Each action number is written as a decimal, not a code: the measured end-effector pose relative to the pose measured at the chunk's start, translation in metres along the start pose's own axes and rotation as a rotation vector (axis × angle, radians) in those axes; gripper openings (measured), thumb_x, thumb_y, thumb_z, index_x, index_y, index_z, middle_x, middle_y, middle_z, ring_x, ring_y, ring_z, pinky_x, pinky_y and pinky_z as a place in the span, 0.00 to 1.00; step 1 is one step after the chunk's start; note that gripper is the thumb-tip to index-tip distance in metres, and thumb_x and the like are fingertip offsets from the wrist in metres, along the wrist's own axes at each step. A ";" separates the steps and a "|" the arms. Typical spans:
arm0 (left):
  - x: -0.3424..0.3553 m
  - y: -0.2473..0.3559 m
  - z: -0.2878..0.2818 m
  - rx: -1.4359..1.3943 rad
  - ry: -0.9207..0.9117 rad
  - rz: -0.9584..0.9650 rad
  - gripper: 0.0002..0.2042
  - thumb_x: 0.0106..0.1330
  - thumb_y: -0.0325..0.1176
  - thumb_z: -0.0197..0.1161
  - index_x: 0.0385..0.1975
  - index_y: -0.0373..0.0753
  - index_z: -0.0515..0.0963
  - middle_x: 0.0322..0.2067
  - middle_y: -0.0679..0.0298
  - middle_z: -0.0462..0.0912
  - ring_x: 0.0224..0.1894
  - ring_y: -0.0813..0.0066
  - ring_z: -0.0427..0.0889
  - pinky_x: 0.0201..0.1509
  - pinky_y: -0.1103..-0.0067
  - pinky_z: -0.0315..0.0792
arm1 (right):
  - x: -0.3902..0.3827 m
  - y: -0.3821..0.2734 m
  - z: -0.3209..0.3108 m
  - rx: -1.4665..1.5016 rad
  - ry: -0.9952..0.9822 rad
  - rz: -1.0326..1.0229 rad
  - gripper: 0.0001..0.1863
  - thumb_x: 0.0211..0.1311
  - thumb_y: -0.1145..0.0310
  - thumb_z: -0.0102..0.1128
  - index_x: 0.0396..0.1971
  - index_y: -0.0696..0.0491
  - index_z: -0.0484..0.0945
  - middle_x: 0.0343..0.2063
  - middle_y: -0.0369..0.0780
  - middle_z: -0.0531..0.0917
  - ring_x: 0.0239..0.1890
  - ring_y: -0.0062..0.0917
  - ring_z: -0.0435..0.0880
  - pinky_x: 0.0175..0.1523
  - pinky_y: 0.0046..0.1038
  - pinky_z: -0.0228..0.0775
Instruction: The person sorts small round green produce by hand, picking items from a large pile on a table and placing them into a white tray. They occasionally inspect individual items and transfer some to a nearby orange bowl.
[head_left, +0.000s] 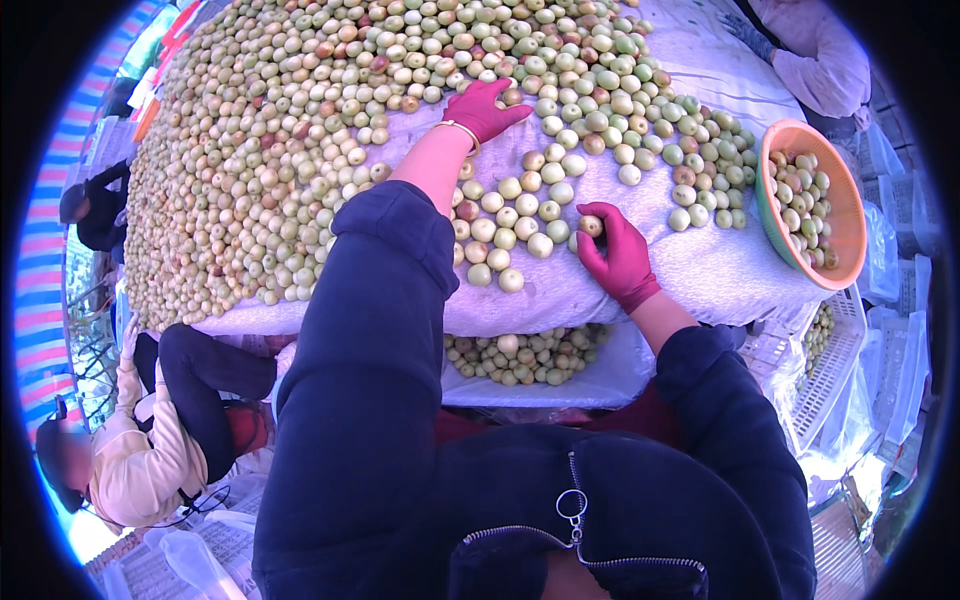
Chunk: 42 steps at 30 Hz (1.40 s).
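Observation:
Round green and brownish fruits that look like jujubes [300, 130] lie in a broad heap over a table covered with pale cloth [690, 265]. My left hand [480, 112], in a red glove, reaches into the heap, its thumb and forefinger closed around a brownish jujube [512, 97]. Nearer to me and to the right, my right hand [622, 258], also red-gloved, grips a brown-tinged jujube [591, 226] between thumb and fingers. A loose group of jujubes [507, 216] sits on the cloth between my hands.
An orange basin [848, 225] partly filled with jujubes stands at the table's right edge. Below the front edge is a lined crate [625, 365] of jujubes. White plastic crates [835, 370] stand at right. A seated person [150, 450] is at left; another person's arm [815, 60] shows far right.

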<state>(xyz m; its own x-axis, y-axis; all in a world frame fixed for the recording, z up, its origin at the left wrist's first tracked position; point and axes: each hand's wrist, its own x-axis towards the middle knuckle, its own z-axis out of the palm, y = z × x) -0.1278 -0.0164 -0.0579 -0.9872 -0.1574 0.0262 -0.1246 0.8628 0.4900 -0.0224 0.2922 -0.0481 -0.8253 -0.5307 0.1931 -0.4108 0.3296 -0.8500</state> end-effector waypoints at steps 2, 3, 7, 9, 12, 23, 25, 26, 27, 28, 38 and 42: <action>0.005 0.022 0.015 -0.004 -0.114 -0.011 0.43 0.51 0.71 0.62 0.66 0.54 0.70 0.61 0.51 0.72 0.65 0.56 0.71 0.68 0.64 0.65 | 0.000 0.000 0.000 0.006 0.013 -0.002 0.18 0.59 0.69 0.65 0.50 0.51 0.75 0.34 0.42 0.85 0.34 0.32 0.87 0.41 0.31 0.80; 0.006 0.031 0.015 -0.058 -0.206 -0.052 0.42 0.51 0.71 0.63 0.66 0.57 0.70 0.63 0.54 0.71 0.66 0.57 0.70 0.68 0.62 0.65 | 0.001 0.000 0.000 0.003 0.020 -0.012 0.18 0.59 0.69 0.64 0.49 0.51 0.75 0.34 0.42 0.85 0.34 0.32 0.87 0.41 0.31 0.80; -0.047 0.055 0.019 0.086 -0.132 0.106 0.34 0.57 0.65 0.63 0.65 0.65 0.70 0.66 0.57 0.69 0.66 0.53 0.68 0.69 0.63 0.65 | 0.000 0.001 0.001 0.002 0.019 0.006 0.16 0.60 0.69 0.63 0.48 0.50 0.76 0.33 0.43 0.85 0.34 0.32 0.88 0.41 0.31 0.80; -0.084 0.057 0.013 0.178 -0.126 0.347 0.33 0.62 0.60 0.61 0.68 0.62 0.67 0.68 0.58 0.65 0.71 0.52 0.61 0.71 0.53 0.58 | -0.001 0.002 0.001 0.012 0.012 0.030 0.16 0.60 0.68 0.63 0.48 0.51 0.76 0.33 0.43 0.85 0.34 0.32 0.88 0.42 0.31 0.79; -0.145 0.065 0.007 0.298 -0.113 0.465 0.34 0.65 0.58 0.58 0.70 0.56 0.63 0.71 0.58 0.61 0.74 0.52 0.57 0.71 0.44 0.51 | -0.002 0.004 0.001 0.048 0.028 0.033 0.15 0.62 0.68 0.61 0.48 0.51 0.75 0.35 0.42 0.86 0.34 0.29 0.87 0.42 0.29 0.79; -0.253 -0.003 -0.093 0.052 -0.081 -0.230 0.32 0.64 0.45 0.66 0.66 0.41 0.67 0.65 0.48 0.67 0.70 0.48 0.62 0.71 0.61 0.60 | 0.006 0.017 0.004 0.059 -0.023 0.022 0.23 0.59 0.77 0.55 0.56 0.47 0.79 0.46 0.38 0.81 0.35 0.21 0.77 0.47 0.24 0.73; -0.266 0.002 -0.082 0.222 -0.128 -0.142 0.31 0.63 0.45 0.67 0.65 0.42 0.69 0.66 0.49 0.66 0.69 0.46 0.62 0.71 0.58 0.60 | 0.006 0.011 0.001 0.130 -0.099 0.102 0.24 0.58 0.77 0.55 0.57 0.47 0.79 0.47 0.39 0.81 0.37 0.22 0.78 0.49 0.25 0.73; -0.270 0.006 -0.077 0.314 -0.153 -0.101 0.30 0.62 0.46 0.67 0.64 0.43 0.69 0.66 0.49 0.66 0.69 0.45 0.61 0.71 0.57 0.60 | 0.006 0.006 -0.001 0.153 -0.139 0.182 0.25 0.58 0.77 0.54 0.57 0.47 0.79 0.47 0.39 0.81 0.38 0.22 0.79 0.50 0.25 0.73; -0.272 0.010 -0.073 0.230 -0.141 -0.045 0.30 0.61 0.46 0.68 0.63 0.46 0.70 0.68 0.51 0.63 0.68 0.43 0.61 0.69 0.53 0.61 | 0.004 0.000 -0.003 0.158 -0.173 0.120 0.25 0.58 0.78 0.54 0.57 0.47 0.78 0.48 0.39 0.81 0.40 0.23 0.79 0.51 0.26 0.73; -0.275 0.014 -0.072 0.252 -0.159 -0.028 0.29 0.61 0.45 0.68 0.63 0.46 0.70 0.68 0.52 0.62 0.68 0.42 0.61 0.69 0.52 0.61 | 0.000 -0.008 -0.005 0.151 -0.208 0.100 0.25 0.58 0.78 0.54 0.57 0.47 0.78 0.48 0.40 0.81 0.41 0.24 0.80 0.52 0.26 0.73; -0.280 0.040 -0.086 0.081 -0.463 0.202 0.24 0.63 0.38 0.67 0.60 0.48 0.73 0.69 0.59 0.65 0.72 0.43 0.57 0.70 0.58 0.65 | -0.031 -0.068 -0.027 0.152 -0.729 0.325 0.23 0.56 0.77 0.57 0.54 0.51 0.80 0.32 0.36 0.81 0.35 0.21 0.79 0.45 0.26 0.74; -0.262 0.026 -0.093 -0.354 -0.491 0.056 0.22 0.66 0.37 0.65 0.60 0.47 0.75 0.66 0.61 0.71 0.70 0.55 0.65 0.70 0.64 0.65 | -0.002 -0.054 -0.032 0.164 -0.409 0.130 0.24 0.56 0.79 0.54 0.55 0.51 0.79 0.40 0.39 0.83 0.39 0.22 0.80 0.48 0.26 0.74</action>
<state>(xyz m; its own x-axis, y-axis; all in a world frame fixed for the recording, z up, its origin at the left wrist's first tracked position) 0.1369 0.0029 0.0286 -0.9324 0.1964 -0.3034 -0.1135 0.6379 0.7617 -0.0115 0.3008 0.0131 -0.6315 -0.7687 -0.1018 -0.2199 0.3035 -0.9271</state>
